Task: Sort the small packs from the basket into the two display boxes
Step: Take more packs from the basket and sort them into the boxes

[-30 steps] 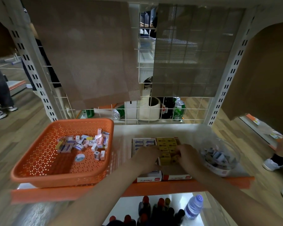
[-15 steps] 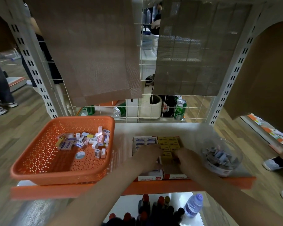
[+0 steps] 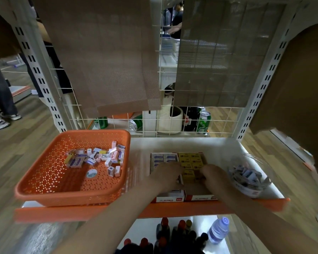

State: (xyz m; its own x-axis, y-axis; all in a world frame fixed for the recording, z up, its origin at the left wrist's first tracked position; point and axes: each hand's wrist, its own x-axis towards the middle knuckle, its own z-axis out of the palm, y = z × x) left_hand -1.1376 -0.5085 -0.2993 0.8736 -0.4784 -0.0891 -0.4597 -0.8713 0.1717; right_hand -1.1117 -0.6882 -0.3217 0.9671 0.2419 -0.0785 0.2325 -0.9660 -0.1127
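Observation:
An orange basket [image 3: 50, 182] on the left of the shelf holds several small packs [image 3: 95, 156], white, blue, pink and yellow. In the middle stand two display boxes. The left box [image 3: 170, 197] has white and blue packs [image 3: 162, 157] in its far rows, and the right box [image 3: 203, 197] has yellow packs [image 3: 190, 159]. My left hand [image 3: 165, 176] lies over the left box, fingers bent toward the divider. My right hand [image 3: 212, 174] is over the right box, its fingertips at a single yellow pack [image 3: 188, 176] between the two hands. Both hands' fingertips are blurred.
A clear plastic bowl [image 3: 250, 180] of small packs stands at the shelf's right end. A wire grid back panel [image 3: 173, 125] has cans and a white cup behind it. Below the shelf's orange front edge [image 3: 117, 210] are dark bottles and a water bottle [image 3: 218, 230]. People stand at the left.
Both hands stay over the display boxes around the single yellow pack, shifting only slightly. The basket and the bowl have not moved.

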